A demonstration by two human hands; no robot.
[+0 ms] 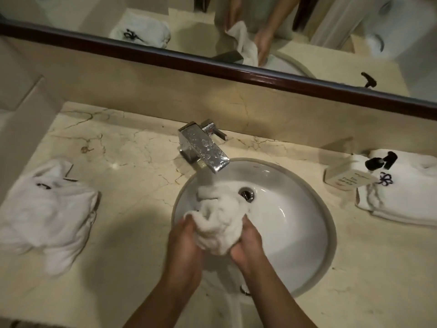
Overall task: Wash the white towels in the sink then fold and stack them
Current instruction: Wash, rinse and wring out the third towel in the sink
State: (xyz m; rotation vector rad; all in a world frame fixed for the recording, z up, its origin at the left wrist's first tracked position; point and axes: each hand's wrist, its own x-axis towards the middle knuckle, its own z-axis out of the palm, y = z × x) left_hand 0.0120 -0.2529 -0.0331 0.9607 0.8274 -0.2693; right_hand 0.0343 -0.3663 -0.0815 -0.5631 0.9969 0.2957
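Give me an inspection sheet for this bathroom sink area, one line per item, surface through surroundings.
Surface: veined marble counter, damp patches near the faucet.
Job's things: bunched wet towel over the sink; crumpled towel on the left; folded towels on the right.
Clutter: soap dispenser beside the folded towels.
Hands: left hand and right hand both grip the wet towel.
Cables: nothing seen.
Surroundings: framed mirror behind the counter.
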